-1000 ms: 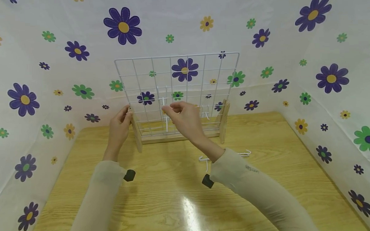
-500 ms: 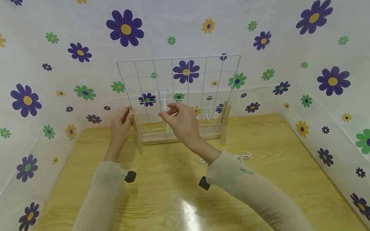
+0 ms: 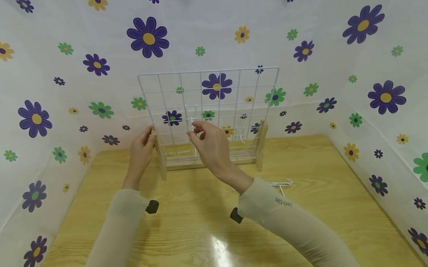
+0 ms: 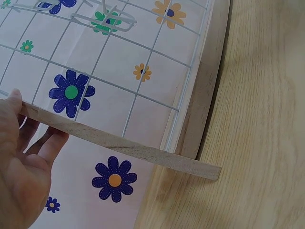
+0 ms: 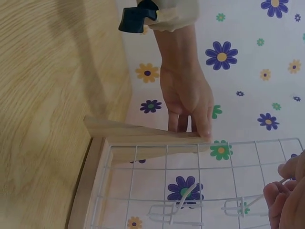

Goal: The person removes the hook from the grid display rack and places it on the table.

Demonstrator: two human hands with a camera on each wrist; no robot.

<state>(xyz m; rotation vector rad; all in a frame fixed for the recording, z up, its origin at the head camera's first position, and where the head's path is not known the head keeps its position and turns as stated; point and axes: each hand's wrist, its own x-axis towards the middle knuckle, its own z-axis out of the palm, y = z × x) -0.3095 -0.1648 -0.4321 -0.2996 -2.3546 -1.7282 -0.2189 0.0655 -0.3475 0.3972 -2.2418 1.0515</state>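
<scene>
White wire forms the grid [image 3: 219, 104], which stands in a wooden stand [image 3: 259, 149] near the bench's [image 3: 181, 217] back edge. At its left side, the left hand [image 3: 141, 149] pinches the top of the left upright [image 3: 160, 159] between thumb and fingers. The right hand [image 3: 213, 149], in front of the grid, has its grip pinched on the prong of the upper hook [image 5: 233, 206]. The lower hook [image 5: 174, 212] hangs just below; the third hook [image 3: 240, 135] hangs nearer the grid's right edge. Loose hooks [image 3: 281, 183] lie on the bench beside the right sleeve [image 3: 264, 204], partly hidden.
</scene>
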